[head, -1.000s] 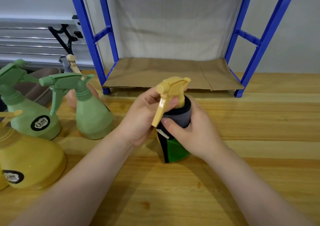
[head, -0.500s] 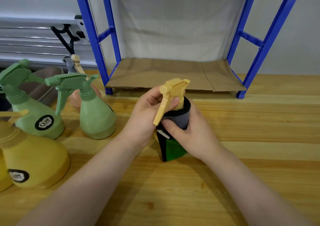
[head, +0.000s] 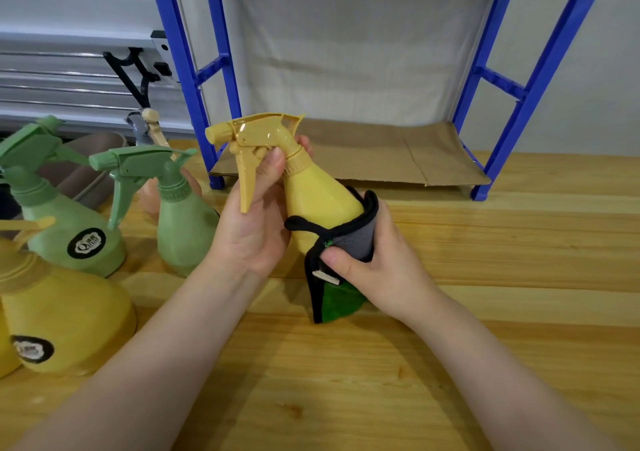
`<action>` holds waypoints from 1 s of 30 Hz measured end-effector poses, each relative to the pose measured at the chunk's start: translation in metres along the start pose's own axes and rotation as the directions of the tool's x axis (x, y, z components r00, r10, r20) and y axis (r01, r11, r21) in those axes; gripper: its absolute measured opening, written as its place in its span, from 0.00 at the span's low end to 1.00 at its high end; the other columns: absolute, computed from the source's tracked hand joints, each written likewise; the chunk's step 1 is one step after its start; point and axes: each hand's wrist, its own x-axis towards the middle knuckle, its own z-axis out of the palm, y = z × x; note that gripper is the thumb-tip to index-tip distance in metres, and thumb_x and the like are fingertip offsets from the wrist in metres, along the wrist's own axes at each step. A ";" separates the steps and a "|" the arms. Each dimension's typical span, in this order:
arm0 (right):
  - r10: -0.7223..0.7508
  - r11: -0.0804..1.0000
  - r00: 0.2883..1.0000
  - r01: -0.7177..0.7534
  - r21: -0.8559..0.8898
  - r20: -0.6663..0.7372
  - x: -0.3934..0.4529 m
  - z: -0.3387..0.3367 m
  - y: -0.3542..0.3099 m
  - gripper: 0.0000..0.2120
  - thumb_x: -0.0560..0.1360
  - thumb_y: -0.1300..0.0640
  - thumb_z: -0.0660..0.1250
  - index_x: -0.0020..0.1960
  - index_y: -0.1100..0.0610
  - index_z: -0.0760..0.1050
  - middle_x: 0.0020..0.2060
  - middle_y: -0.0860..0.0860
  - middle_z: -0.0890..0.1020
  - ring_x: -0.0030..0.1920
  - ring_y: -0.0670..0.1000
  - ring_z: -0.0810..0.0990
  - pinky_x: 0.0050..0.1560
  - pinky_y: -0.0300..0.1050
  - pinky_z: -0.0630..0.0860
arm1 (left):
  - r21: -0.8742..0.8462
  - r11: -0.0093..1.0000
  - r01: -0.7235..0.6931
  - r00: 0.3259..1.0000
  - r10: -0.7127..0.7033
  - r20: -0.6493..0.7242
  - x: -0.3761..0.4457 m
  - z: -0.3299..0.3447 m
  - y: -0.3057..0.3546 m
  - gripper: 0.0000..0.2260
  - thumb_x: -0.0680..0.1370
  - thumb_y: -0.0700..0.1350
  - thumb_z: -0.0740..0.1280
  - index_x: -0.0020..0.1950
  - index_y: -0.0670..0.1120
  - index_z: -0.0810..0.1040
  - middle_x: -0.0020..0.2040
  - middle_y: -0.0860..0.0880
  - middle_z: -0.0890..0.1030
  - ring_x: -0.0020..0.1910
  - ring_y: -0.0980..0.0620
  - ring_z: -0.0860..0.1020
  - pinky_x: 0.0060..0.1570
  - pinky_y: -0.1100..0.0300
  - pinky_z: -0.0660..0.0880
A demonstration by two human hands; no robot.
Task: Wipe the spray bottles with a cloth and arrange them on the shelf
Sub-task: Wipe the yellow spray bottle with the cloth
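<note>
- The left hand (head: 254,229) grips the yellow spray bottle (head: 313,191) at the neck, thumb on the front just under the sprayer head, other fingers curled behind.
- The right hand (head: 377,263) holds the cloth (head: 349,243) wrapped round the lower body of the bottle; thumb presses on the cloth at the front, fingers go round the back.
- The bottle is lifted above the wooden table (head: 450,364), tilted w/ the head toward the upper left and the base down-right, hidden inside the cloth.
- Bottle: yellow cone-shaped body, ribbed collar, yellow trigger pointing down, nozzle to the left.
- Cloth: grey w/ black edge and a small label; a green part hangs below the hand, maybe touching the table, not clear.
- The blue shelf (head: 187,80) stands behind, its bottom level lined w/ brown paper (head: 381,153).
- On the left stand two green spray bottles (head: 183,222) and, nearer the camera, another yellow one (head: 65,315).
</note>
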 end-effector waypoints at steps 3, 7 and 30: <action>0.031 0.999 0.999 -0.032 0.028 0.028 0.001 -0.001 0.001 0.33 0.61 0.30 0.68 0.61 0.36 0.61 0.58 0.38 0.76 0.58 0.35 0.74 0.52 0.33 0.72 | -0.076 0.997 -0.004 1.000 0.001 -0.030 0.004 -0.004 0.000 0.09 0.79 0.46 0.62 0.56 0.46 0.77 0.51 0.50 0.82 0.56 0.51 0.78 0.56 0.53 0.76; 0.061 0.996 0.997 -0.064 0.063 0.042 -0.001 0.000 0.001 0.36 0.60 0.30 0.68 0.63 0.40 0.62 0.58 0.38 0.77 0.56 0.34 0.76 0.50 0.29 0.73 | -0.142 0.990 0.004 0.996 -0.017 -0.088 0.007 -0.008 -0.003 0.11 0.79 0.48 0.64 0.59 0.46 0.76 0.54 0.50 0.81 0.59 0.49 0.75 0.63 0.46 0.73; -0.019 0.994 0.995 0.009 -0.108 -0.096 -0.003 0.008 -0.002 0.47 0.59 0.32 0.72 0.72 0.47 0.59 0.65 0.39 0.72 0.66 0.40 0.69 0.65 0.40 0.69 | 0.211 0.971 0.111 0.984 -0.078 -0.159 -0.001 0.006 -0.007 0.11 0.73 0.48 0.70 0.53 0.45 0.80 0.47 0.49 0.82 0.49 0.51 0.80 0.51 0.56 0.78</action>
